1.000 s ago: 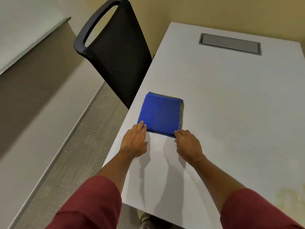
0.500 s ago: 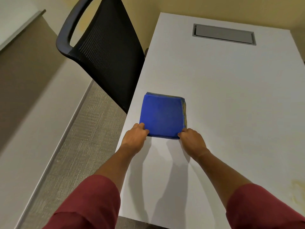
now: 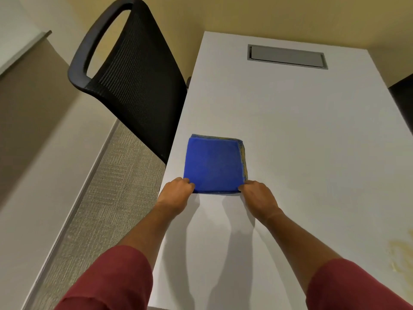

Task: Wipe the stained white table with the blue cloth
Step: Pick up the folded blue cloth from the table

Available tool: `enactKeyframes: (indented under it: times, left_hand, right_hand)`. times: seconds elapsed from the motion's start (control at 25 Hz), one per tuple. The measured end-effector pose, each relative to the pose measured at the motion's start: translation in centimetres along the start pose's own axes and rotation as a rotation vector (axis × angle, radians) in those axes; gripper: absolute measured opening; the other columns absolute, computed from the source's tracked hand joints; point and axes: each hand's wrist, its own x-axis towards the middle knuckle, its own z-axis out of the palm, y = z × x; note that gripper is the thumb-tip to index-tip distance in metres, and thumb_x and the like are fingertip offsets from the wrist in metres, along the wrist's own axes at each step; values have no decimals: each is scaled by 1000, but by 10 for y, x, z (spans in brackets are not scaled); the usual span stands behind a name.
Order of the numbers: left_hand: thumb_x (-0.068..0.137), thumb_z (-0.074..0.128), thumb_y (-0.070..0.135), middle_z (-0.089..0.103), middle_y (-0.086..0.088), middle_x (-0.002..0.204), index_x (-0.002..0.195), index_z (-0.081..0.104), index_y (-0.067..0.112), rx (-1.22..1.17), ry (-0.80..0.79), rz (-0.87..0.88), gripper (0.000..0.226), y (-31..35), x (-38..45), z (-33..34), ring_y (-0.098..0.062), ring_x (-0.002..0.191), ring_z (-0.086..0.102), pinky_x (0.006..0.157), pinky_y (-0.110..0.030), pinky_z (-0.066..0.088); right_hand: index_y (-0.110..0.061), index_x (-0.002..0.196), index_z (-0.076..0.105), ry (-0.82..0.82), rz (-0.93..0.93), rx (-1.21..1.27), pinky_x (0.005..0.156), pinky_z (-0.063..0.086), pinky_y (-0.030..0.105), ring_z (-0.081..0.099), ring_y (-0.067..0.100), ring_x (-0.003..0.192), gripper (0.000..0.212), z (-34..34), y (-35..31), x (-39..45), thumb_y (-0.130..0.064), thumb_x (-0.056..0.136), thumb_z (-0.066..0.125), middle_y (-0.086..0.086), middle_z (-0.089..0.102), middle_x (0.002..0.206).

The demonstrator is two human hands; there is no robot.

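Observation:
A folded blue cloth (image 3: 214, 164), yellowish along its right edge, lies flat near the left side of the white table (image 3: 301, 135). My left hand (image 3: 175, 195) pinches the cloth's near left corner. My right hand (image 3: 257, 198) pinches its near right corner. A yellowish stain (image 3: 402, 256) marks the table at the right edge of the view, well away from the cloth.
A black mesh chair (image 3: 134, 81) stands against the table's left edge. A grey cable hatch (image 3: 287, 56) is set into the far end of the table. A dark object (image 3: 404, 97) shows at the right edge. Grey carpet lies to the left.
Both hands went from resting flat at the cloth's near edge to curling their fingers onto its near corners. The camera tilted up slightly.

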Motion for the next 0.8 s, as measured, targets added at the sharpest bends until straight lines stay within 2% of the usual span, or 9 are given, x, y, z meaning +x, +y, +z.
enactKeyframes:
  times: [0.16,0.28,0.36,0.52,0.68,0.8]
  left_hand:
    - [92,54,4,64,-9,99,107,64,10,18,-1,28,19,-8,2,-17,-26,89,60,74,-34,48]
    - [93,54,10,64,-6,91,103,66,14,7,47,8,16,-14,4,-46,-21,79,59,69,-31,49]
    - [92,56,13,67,-5,89,101,70,17,-57,94,-28,18,-17,4,-75,-20,78,62,72,-34,55]
    - [86,62,8,71,-4,93,99,76,18,-272,155,-83,22,-21,1,-143,-21,81,65,76,-39,60]
    - [84,68,5,71,1,88,91,77,18,-351,107,-3,18,-15,-8,-200,-14,81,66,70,-28,55]
    - [83,71,6,70,4,83,82,74,22,-376,31,33,16,1,-17,-227,-13,78,67,65,-22,52]
  right_hand:
    - [-9,127,57,11,-93,-184,89,54,28,66,22,103,35,-18,-5,-4,-32,100,52,10,66,123]
    - [-8,120,63,88,-119,-276,79,52,29,66,25,96,25,-46,-15,-8,-18,100,49,12,69,114]
    - [-9,119,64,142,-112,-297,75,48,29,65,27,94,27,-72,-22,-11,-10,98,47,13,69,110]
    - [-10,113,71,245,-91,-258,77,51,33,66,29,93,30,-134,-32,-27,-1,93,50,14,72,105]
    - [-7,107,76,288,-63,-145,82,58,37,68,30,90,27,-184,-36,-51,1,93,54,15,73,104]
    - [-7,105,77,253,-73,-85,85,58,35,69,27,93,22,-210,-29,-74,1,90,62,13,75,105]
